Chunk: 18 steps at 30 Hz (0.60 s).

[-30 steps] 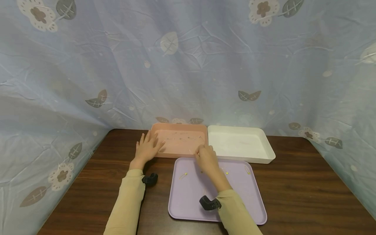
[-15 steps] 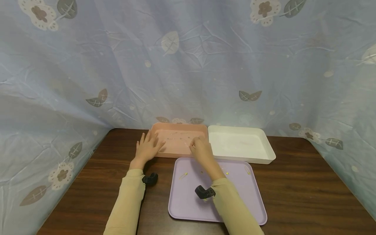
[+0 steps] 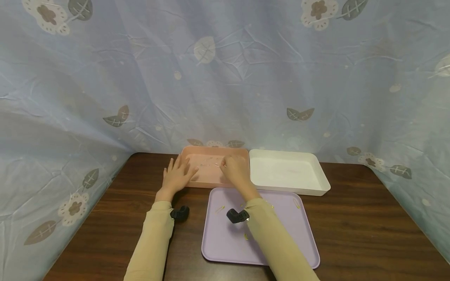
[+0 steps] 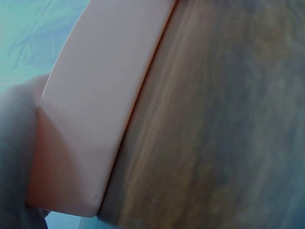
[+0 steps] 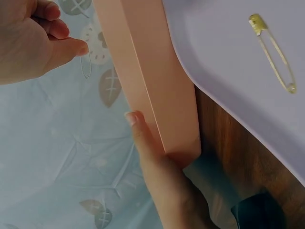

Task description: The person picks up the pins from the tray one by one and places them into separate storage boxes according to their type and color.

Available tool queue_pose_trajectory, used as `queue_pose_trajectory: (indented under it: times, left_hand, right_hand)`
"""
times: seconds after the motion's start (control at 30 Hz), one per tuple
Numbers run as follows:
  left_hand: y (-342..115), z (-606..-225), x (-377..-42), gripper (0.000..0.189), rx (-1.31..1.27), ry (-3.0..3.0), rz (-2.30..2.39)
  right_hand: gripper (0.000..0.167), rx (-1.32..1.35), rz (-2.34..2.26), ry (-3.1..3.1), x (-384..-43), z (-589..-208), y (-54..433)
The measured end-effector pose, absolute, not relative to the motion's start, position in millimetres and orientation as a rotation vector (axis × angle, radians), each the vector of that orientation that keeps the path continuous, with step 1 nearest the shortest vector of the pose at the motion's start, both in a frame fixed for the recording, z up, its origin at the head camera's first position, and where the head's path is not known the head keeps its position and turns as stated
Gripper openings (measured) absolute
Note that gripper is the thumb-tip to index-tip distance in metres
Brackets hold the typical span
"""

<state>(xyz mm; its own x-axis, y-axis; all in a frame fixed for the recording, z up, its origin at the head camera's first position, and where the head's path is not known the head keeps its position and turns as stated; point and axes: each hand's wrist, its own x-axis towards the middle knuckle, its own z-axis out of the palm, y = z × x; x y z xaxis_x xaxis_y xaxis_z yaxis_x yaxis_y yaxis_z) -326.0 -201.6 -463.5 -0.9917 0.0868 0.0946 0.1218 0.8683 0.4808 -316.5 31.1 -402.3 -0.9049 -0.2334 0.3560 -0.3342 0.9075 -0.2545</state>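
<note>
My right hand (image 3: 236, 171), over the peach tray (image 3: 197, 179), pinches a safety pin (image 5: 86, 67). Its thin wire end pokes out below the thumb in the right wrist view; the fingers hide the rest. Several small pins (image 3: 205, 164) lie inside that tray. At its left front corner rests my left hand (image 3: 174, 177), fingers spread and fairly straight, thumb reaching over the rim. On the purple tray (image 3: 225, 249) lie several safety pins; one with a yellow-gold head (image 5: 274, 52) shows large in the right wrist view.
A white tray (image 3: 288, 171) stands right of the peach one, side by side. The purple tray lies just in front of both on the dark wooden table (image 3: 358, 218). A patterned cloth (image 3: 225, 78) hangs behind the table.
My right hand has moved forward and left, from the peach tray's front edge to above its inside. The left hand has stayed in place.
</note>
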Motion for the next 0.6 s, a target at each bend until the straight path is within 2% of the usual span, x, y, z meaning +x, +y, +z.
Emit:
queue_pose_trajectory:
  times: [0.6]
  left_hand:
    - [-200.4, -461.1, -325.3, 0.078, -0.154, -2.987, -0.756]
  right_hand:
    - [0.018, 0.515, 0.37, -2.777, -347.8, -415.1, 6.3]
